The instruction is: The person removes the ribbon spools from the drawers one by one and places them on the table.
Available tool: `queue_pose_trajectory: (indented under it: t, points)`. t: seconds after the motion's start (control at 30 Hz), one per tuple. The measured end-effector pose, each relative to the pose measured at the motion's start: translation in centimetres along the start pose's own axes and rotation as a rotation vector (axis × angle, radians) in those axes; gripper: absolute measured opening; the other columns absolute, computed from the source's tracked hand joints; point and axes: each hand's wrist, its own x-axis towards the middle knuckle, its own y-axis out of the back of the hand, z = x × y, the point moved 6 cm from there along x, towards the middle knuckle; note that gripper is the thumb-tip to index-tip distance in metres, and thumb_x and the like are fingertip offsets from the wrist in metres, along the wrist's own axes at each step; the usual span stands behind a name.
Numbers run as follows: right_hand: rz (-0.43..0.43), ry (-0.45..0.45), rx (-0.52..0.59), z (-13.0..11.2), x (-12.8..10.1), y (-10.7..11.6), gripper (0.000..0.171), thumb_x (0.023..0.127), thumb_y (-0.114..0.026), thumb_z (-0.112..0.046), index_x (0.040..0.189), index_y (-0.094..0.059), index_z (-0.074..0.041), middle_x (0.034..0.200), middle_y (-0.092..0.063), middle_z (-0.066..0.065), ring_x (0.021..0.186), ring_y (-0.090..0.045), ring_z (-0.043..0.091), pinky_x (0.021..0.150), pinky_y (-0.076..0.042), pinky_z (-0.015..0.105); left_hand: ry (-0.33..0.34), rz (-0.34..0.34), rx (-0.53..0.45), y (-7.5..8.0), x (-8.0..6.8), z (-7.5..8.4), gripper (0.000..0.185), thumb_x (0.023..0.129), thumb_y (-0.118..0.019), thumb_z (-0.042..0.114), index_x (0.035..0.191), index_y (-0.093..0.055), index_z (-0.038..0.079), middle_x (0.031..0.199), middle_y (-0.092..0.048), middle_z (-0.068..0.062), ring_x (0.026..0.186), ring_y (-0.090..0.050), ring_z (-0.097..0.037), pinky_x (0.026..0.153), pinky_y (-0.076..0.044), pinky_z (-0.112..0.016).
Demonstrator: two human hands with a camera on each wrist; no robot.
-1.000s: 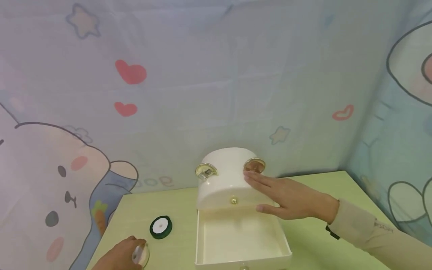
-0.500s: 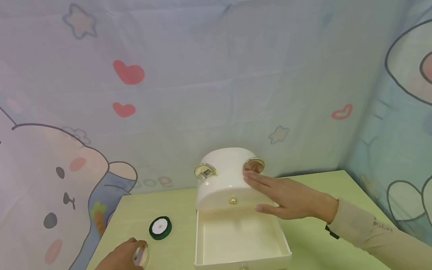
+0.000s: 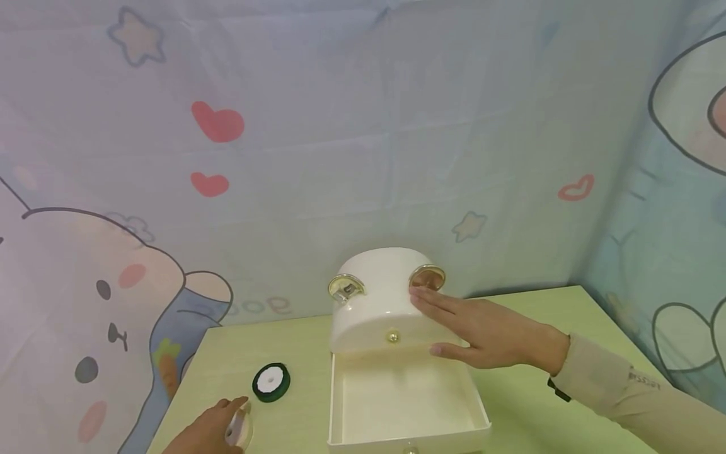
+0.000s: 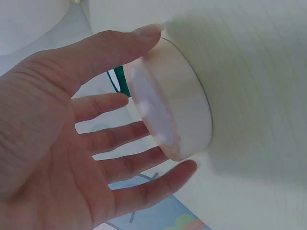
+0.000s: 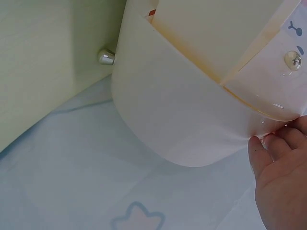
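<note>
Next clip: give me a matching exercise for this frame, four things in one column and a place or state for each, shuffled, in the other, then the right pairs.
Things:
1. bottom drawer
2. green ribbon spool
3. right hand
4. left hand

Places or states:
A. lying flat on the table, left of the box
B. pulled out and empty
C. fingers round a white round roll
D. resting flat on the white storage box

Pairs: 1-B, 2-A, 3-D, 4-C

Soft, even, bright light; faint shadows; washed-out, slightly blurred wrist views.
</note>
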Motion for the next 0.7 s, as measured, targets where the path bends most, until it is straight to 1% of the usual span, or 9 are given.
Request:
queue_pose_trajectory:
  t: [0.07, 0.1, 0.17, 0.27, 0.33, 0.4, 0.57, 0.63, 0.7]
  points:
    - [0.005, 0.007, -0.002, 0.0, 0.1, 0.0, 0.077, 0.106, -0.056, -0.049, 0.167, -0.026, -0.013, 0.175, -0.028, 0.006, 0.148, -0.050, 0.021, 0.110, -0.052, 0.039, 0.040, 0.013, 0.009, 0.6, -1.1, 1.5, 0.109, 0.068, -0.096, 0.044, 0.152, -0.044, -0.003, 0.132, -0.059, -0.024, 0.108, -0.065, -0.037, 0.084, -0.057, -0.057]
    - [0.008, 0.012, -0.002, -0.1, 0.2, 0.0, 0.077, 0.106, -0.056, -0.049, 0.167, -0.026, -0.013, 0.175, -0.028, 0.006, 0.148, -0.051, 0.021, 0.110, -0.052, 0.038, 0.068, 0.020, 0.019, 1.2, -1.9, 2.7, 0.109, 0.069, -0.096, 0.044, 0.152, -0.043, -0.003, 0.135, -0.057, -0.027, 0.110, -0.064, -0.042, 0.084, -0.056, -0.060]
    - [0.010, 0.015, 0.001, -0.1, 0.3, 0.0, 0.077, 0.106, -0.056, -0.049, 0.167, -0.026, -0.013, 0.175, -0.028, 0.006, 0.147, -0.051, 0.021, 0.110, -0.052, 0.038, 0.143, 0.035, 0.055, 2.5, -3.6, 5.5, 0.107, 0.070, -0.096, 0.043, 0.151, -0.044, -0.003, 0.139, -0.053, -0.030, 0.113, -0.060, -0.049, 0.081, -0.055, -0.065]
    - [0.008, 0.009, 0.001, -0.1, 0.3, -0.1, 0.077, 0.106, -0.055, -0.049, 0.168, -0.025, -0.013, 0.175, -0.028, 0.006, 0.149, -0.050, 0.021, 0.110, -0.052, 0.038, 0.221, 0.056, 0.126, 4.8, -6.0, 10.2, 0.096, 0.074, -0.094, 0.038, 0.148, -0.049, -0.002, 0.143, -0.049, -0.033, 0.119, -0.054, -0.057, 0.076, -0.054, -0.069]
    - [0.004, 0.001, 0.002, -0.1, 0.3, -0.2, 0.077, 0.106, -0.055, -0.050, 0.168, -0.025, -0.014, 0.175, -0.027, 0.005, 0.149, -0.049, 0.021, 0.111, -0.051, 0.039, 0.231, 0.088, 0.163, 5.8, -7.0, 12.7, 0.087, 0.075, -0.093, 0.033, 0.144, -0.053, -0.003, 0.143, -0.050, -0.033, 0.120, -0.052, -0.058, 0.074, -0.054, -0.069]
    - [0.000, -0.008, 0.003, 0.0, 0.2, -0.2, 0.077, 0.106, -0.055, -0.050, 0.168, -0.024, -0.015, 0.175, -0.027, 0.004, 0.151, -0.048, 0.021, 0.111, -0.051, 0.039, 0.222, 0.113, 0.211, 6.5, -7.7, 14.6, 0.081, 0.077, -0.092, 0.031, 0.141, -0.054, -0.003, 0.142, -0.051, -0.032, 0.121, -0.053, -0.058, 0.074, -0.055, -0.068]
    - [-0.001, -0.015, 0.008, 0.0, 0.1, -0.1, 0.077, 0.106, -0.055, -0.049, 0.168, -0.025, -0.015, 0.175, -0.027, 0.004, 0.149, -0.050, 0.021, 0.110, -0.052, 0.039, 0.174, 0.200, 0.341, 7.1, -8.5, 17.7, 0.064, 0.080, -0.090, 0.031, 0.127, -0.062, 0.000, 0.129, -0.062, -0.022, 0.112, -0.061, -0.049, 0.071, -0.057, -0.062]
    - [0.001, -0.013, 0.010, 0.0, 0.1, -0.1, 0.077, 0.106, -0.055, -0.049, 0.168, -0.025, -0.014, 0.175, -0.027, 0.004, 0.149, -0.050, 0.022, 0.110, -0.052, 0.040, 0.152, 0.247, 0.387, 7.5, -8.9, 18.9, 0.055, 0.080, -0.090, 0.033, 0.119, -0.065, 0.003, 0.120, -0.066, -0.016, 0.105, -0.064, -0.042, 0.068, -0.057, -0.058]
    - [0.003, -0.011, 0.009, 0.0, 0.2, 0.0, 0.077, 0.106, -0.055, -0.049, 0.168, -0.024, -0.014, 0.175, -0.026, 0.004, 0.149, -0.050, 0.021, 0.110, -0.052, 0.039, 0.112, 0.309, 0.447, 7.8, -9.4, 20.2, 0.049, 0.079, -0.091, 0.034, 0.111, -0.067, 0.006, 0.110, -0.068, -0.011, 0.095, -0.066, -0.034, 0.062, -0.056, -0.051]
